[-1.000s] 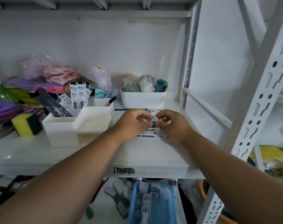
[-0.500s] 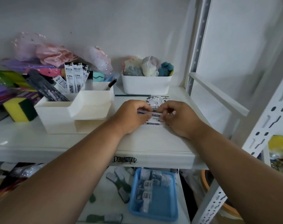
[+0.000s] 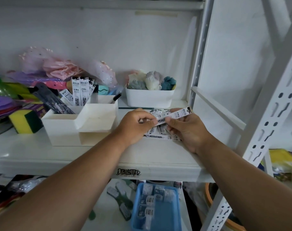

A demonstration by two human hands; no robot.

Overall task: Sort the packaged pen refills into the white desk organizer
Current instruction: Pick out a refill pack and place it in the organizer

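A white refill pack (image 3: 177, 115) slants up to the right above the shelf, pinched at its lower left end by my left hand (image 3: 135, 125) and held at its middle by my right hand (image 3: 188, 129). Beneath both hands lies a loose pile of refill packs (image 3: 160, 135) on the white shelf. The white desk organizer (image 3: 78, 122) stands left of my hands. Several refill packs (image 3: 81, 92) stand upright in its rear compartment, and dark packs (image 3: 53, 101) lean in its left compartment. Its front tray is empty.
A white bin of rolled cloths (image 3: 149, 97) stands behind the pile. A yellow-green sponge (image 3: 25, 121) and coloured bags sit at the left. A white rack upright (image 3: 265, 130) rises at the right. A blue tray (image 3: 156, 207) lies on the lower shelf.
Both hands have lifted one refill pack off the pile and tilted its right end upward. The camera has pitched up slightly.
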